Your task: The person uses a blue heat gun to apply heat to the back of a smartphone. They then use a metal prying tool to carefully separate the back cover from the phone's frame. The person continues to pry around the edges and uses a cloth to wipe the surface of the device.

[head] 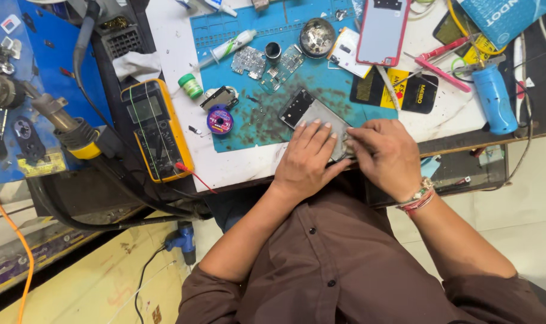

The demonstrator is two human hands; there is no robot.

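On the blue work mat (255, 120) | left hand (306, 162) flat, right hand (384, 157) pinching, both on opened grey phone body (306, 111) | step: prying at its edge, I judge | next: steady, gentle pressure.

Phone repair workshop, blue work mat (255, 123), yellow multimeter (156, 129), loose circuit boards (249, 61), hot-air tool (66, 123)

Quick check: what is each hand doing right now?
Left hand: flat, fingers spread, pressing on the opened phone.
Right hand: curled at the phone's edge; grip cannot be told.
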